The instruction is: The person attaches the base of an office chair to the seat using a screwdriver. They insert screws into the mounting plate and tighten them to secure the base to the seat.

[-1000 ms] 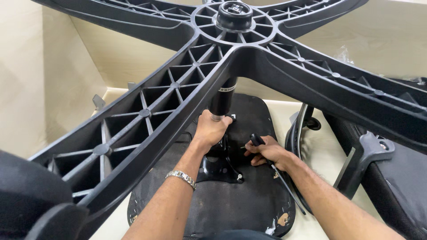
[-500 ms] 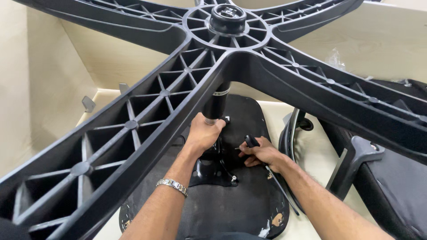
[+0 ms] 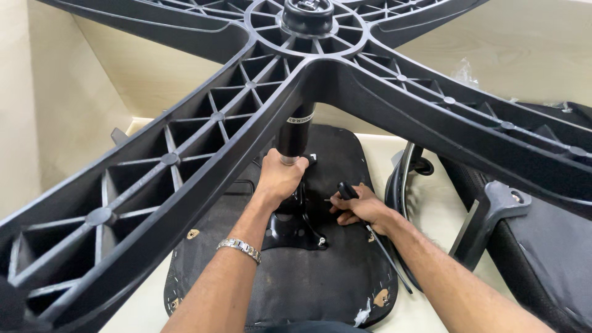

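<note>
Both arms outstretched | left hand [image 3: 280,176] fingers wrap gas cylinder [image 3: 295,134] | right hand [image 3: 361,206] fingers grip lever [image 3: 346,190]

Cream walls [image 3: 80,92] met at a corner, over a pale floor [image 3: 431,209]. A black padded chair part [image 3: 542,246] lay at right. Lighting was even and soft.

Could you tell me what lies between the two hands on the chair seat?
In the head view, the black metal bracket sits between the left hand and right hand.
</note>
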